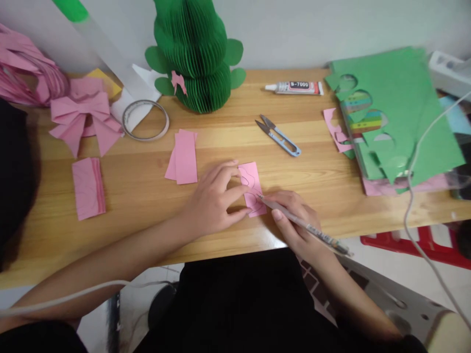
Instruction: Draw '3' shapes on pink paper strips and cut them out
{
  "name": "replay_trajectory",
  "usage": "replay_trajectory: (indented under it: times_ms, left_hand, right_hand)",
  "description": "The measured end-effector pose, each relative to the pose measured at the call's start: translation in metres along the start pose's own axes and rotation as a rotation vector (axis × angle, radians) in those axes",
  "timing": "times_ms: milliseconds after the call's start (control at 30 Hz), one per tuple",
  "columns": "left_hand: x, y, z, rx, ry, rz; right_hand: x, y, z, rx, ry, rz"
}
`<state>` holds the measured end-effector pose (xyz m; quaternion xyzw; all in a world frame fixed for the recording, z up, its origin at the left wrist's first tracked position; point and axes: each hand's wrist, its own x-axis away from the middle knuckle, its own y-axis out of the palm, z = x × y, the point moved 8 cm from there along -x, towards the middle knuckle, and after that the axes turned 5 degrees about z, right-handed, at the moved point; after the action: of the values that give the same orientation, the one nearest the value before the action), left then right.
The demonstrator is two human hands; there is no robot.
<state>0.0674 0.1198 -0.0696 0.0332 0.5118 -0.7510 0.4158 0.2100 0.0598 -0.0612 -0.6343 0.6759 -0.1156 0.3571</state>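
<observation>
A small pink paper rectangle (253, 189) lies on the wooden table (221, 240), with curved outlines drawn on it. My left hand (219, 198) rests on its left side, fingers spread and fingertips pressing the paper's edge. A pen (309, 226) with a clear printed barrel is in my right hand (298, 220), gripped between thumb and fingers. Its tip is at the paper's right side, over the drawn lines. Just left of my left hand lie two overlapping pink paper strips (186, 157). Farther left sits a stack of pink pieces (88, 189) with faint outlines on top.
Behind my hands lie blue thread snips (278, 136) and a glue tube (296, 88). A green honeycomb paper tree (198, 59) stands at the back. Left are a tape roll (145, 120) and pink paper bow (83, 113). Cut green sheets (401, 113) and a white cable (415, 162) are right.
</observation>
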Motion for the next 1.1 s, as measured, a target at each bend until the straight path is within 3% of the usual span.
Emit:
replay_trajectory:
  times_ms: [300, 633, 1100]
  left_hand:
    - [-0.002, -0.001, -0.002, 0.007, -0.019, 0.004]
    - [-0.001, 0.0, -0.005, 0.044, -0.085, 0.001]
    - [-0.002, -0.001, -0.004, 0.016, -0.08, 0.003]
  right_hand:
    - [-0.016, 0.004, 0.011, -0.148, 0.183, 0.081]
    - [-0.025, 0.015, 0.0, -0.136, 0.062, 0.002]
    - [-0.025, 0.015, -0.001, -0.117, 0.054, 0.017]
